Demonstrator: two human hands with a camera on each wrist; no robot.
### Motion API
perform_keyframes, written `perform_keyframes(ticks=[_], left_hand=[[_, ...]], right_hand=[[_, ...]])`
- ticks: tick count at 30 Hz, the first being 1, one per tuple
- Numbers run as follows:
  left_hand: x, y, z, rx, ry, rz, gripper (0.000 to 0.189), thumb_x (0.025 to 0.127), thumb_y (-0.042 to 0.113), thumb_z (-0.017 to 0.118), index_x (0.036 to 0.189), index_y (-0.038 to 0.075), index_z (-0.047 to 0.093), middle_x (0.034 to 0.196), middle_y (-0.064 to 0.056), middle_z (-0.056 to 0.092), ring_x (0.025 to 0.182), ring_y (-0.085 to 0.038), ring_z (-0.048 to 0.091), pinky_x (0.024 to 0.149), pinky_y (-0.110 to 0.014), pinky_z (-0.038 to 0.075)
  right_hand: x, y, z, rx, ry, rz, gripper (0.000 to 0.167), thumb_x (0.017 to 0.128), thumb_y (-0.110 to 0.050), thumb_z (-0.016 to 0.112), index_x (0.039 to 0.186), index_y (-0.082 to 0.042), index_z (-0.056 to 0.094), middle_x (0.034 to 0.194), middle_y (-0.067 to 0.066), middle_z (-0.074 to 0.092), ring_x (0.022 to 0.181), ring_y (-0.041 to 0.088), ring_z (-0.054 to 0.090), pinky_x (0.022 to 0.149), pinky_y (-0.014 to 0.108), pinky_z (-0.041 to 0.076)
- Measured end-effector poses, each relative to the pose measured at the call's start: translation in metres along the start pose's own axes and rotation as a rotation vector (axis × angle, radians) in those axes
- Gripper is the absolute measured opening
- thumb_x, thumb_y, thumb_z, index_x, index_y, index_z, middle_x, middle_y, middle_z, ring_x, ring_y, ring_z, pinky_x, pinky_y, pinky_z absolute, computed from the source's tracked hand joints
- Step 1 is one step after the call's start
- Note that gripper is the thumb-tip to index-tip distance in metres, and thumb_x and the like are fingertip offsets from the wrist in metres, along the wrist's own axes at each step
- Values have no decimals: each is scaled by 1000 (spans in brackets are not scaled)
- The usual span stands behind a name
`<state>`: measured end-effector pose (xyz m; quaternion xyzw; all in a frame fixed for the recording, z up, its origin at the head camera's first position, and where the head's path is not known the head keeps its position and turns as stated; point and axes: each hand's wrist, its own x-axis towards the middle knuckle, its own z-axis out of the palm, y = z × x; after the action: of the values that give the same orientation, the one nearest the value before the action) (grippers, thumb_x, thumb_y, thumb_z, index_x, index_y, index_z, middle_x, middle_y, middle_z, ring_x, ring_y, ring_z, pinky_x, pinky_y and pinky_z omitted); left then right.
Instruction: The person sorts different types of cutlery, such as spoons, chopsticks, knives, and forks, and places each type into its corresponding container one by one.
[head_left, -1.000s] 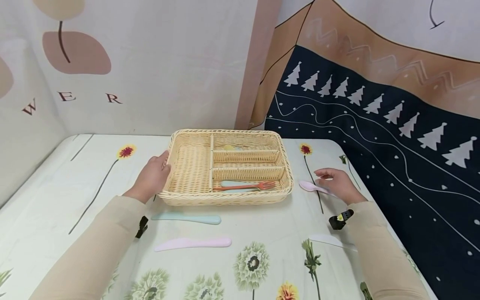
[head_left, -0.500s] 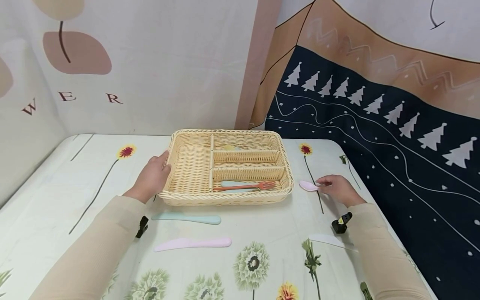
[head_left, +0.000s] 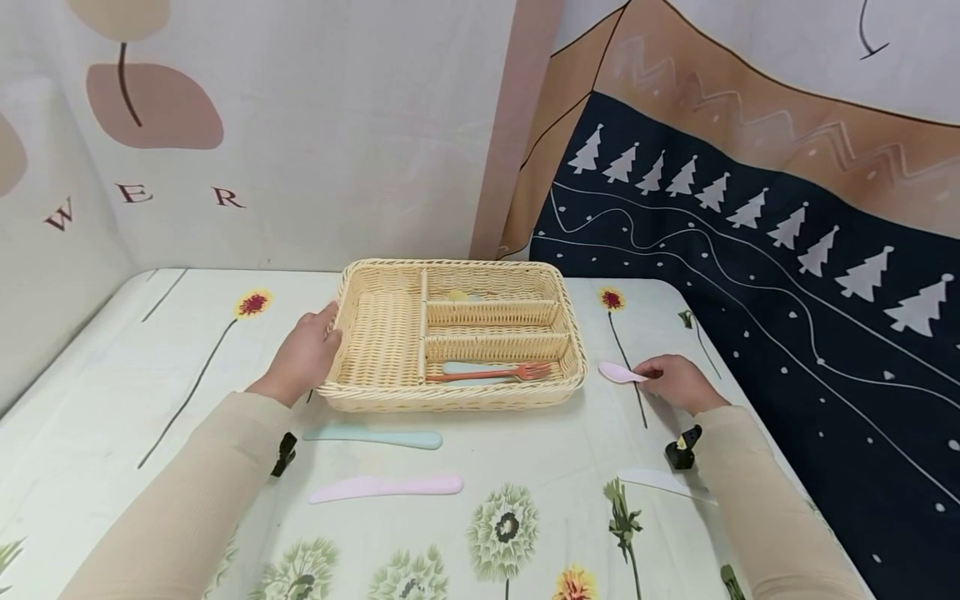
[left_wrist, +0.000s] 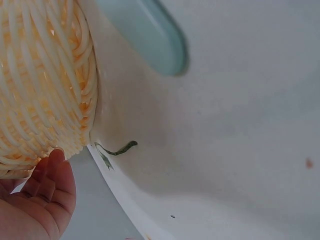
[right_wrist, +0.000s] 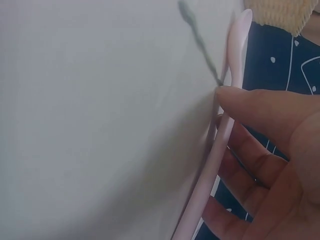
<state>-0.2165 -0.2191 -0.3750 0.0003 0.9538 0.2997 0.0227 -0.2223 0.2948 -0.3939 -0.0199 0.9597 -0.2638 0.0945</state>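
Observation:
A wicker cutlery basket point(head_left: 378, 325) with several compartments stands at the back middle of the table. My left hand point(head_left: 300, 354) holds its left end; in the left wrist view curled fingers meet the woven wall point(left_wrist: 45, 75). To the right of the basket lies a pale pink spoon point(head_left: 617, 372), bowl toward the basket. My right hand point(head_left: 678, 383) pinches its handle point(right_wrist: 210, 170) between thumb and fingers, close over the cloth. An orange fork point(head_left: 495, 373) lies on light blue cutlery in the front compartment. Something yellow point(head_left: 457, 295) shows in the back one, mostly hidden by a divider.
In front of the basket lie a light blue knife point(head_left: 375, 437) and a pink knife point(head_left: 386, 487). A whitish knife point(head_left: 656, 479) is partly under my right forearm. Flowered cloth point(head_left: 540, 450) covers the table; hanging fabric point(head_left: 337, 167) stands behind and to the right.
My right hand has come down and its fingers have closed on the spoon's handle. The left hand and the basket have stayed in place.

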Motion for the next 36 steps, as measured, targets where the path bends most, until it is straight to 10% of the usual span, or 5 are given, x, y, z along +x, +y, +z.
perform_keyframes(ticks=[36], left_hand=[[-1,0,1,-4,3,-14,55,105,16,31,152,-3,11,131,-32,38,97,-33,49,82,-42,48]], right_hand=[[13,-30,-29,68,206,-53,27,93,-4,61,118,3,63,110,22,62,96,32,50,77,38,46]])
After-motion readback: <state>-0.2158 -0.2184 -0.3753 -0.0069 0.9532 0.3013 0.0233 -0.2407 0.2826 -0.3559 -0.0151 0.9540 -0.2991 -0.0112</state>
